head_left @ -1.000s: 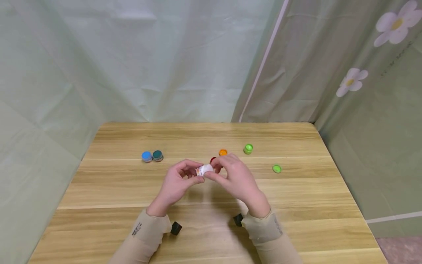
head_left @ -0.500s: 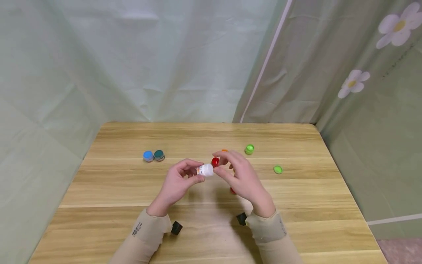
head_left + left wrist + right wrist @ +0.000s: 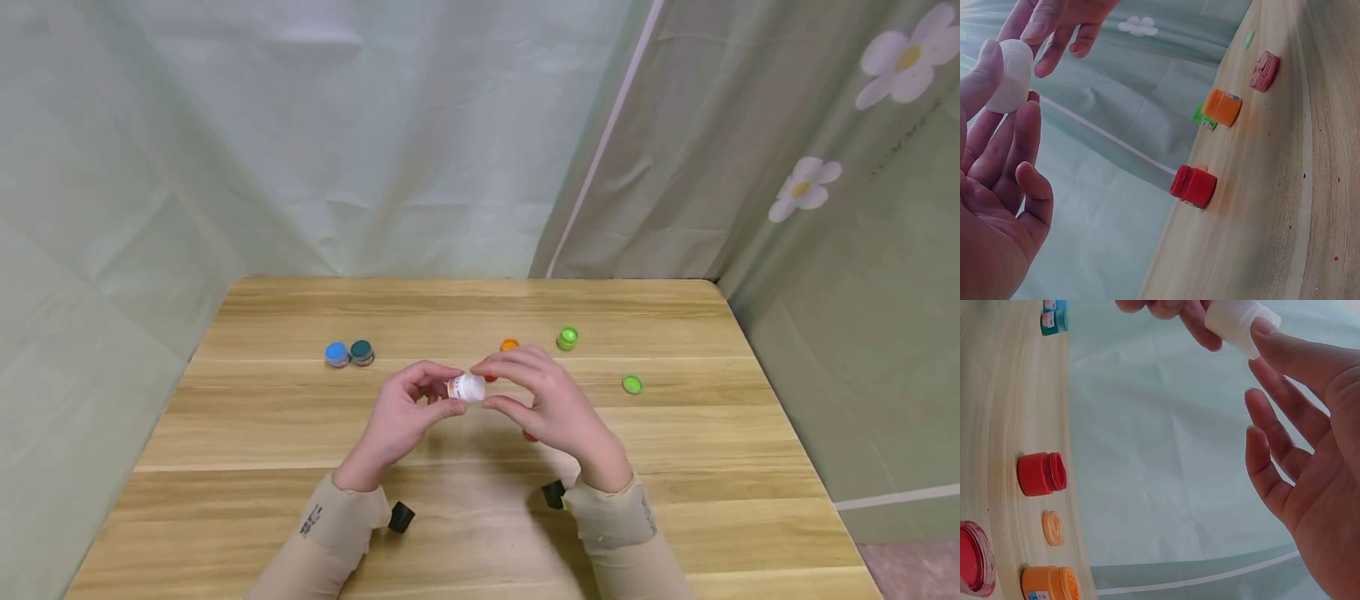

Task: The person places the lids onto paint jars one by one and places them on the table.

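Left hand (image 3: 408, 412) grips white jar (image 3: 457, 388); right hand (image 3: 543, 400) at cap (image 3: 474, 387), grip unclear; orange jar (image 3: 1049, 580), orange inside.

Your left hand (image 3: 994, 209) grips a white jar (image 3: 1011, 81); your right hand (image 3: 1072, 17) is just beside its top, contact unclear. Right of your grip, the table (image 3: 1266, 187) bears a red jar (image 3: 1199, 187), an orange jar (image 3: 1220, 108) partly hiding a green jar (image 3: 1206, 120), and, farther off, a red lid (image 3: 1265, 72).
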A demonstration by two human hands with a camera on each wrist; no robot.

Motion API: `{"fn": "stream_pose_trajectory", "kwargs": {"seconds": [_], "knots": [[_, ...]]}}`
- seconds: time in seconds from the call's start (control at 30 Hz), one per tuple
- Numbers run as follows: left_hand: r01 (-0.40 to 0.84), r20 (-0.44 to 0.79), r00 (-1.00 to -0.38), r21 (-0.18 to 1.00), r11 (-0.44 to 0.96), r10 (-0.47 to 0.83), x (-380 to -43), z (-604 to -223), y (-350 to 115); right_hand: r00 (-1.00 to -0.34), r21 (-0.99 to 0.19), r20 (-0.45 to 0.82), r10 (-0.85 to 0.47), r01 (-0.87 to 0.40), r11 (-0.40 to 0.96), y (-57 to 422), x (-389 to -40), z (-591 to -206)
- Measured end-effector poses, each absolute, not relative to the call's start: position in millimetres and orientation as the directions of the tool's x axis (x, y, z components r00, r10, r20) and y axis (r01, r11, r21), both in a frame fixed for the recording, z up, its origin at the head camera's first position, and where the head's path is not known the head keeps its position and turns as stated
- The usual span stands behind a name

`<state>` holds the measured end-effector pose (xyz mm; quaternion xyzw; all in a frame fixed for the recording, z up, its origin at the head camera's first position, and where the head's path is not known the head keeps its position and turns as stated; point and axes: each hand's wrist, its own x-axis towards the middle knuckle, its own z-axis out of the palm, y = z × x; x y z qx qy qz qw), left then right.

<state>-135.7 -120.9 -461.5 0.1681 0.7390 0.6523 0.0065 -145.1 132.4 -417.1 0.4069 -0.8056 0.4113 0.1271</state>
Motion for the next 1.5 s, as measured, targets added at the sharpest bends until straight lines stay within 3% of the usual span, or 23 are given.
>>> {"fn": "stream_pose_trajectory", "kwargs": {"seconds": [1.13,1.33,1.5], "knots": [[0.243,0.207,-0.937,0.964,0.103,0.281,-134,-460,-118,-0.800,-0.552,0.377,-0.467,-0.599,0.579,125,-138,-422],[0.253,0.218,-0.937,0.963,0.097,0.274,-134,-460,-118,-0.816,-0.586,0.378,-0.438,-0.577,0.569,131,-139,-421],[0.250,0.215,-0.937,0.963,0.102,0.274,-133,-459,-118,-0.772,-0.609,0.453,-0.445,-0.633,0.479,135,-139,-419]]}}
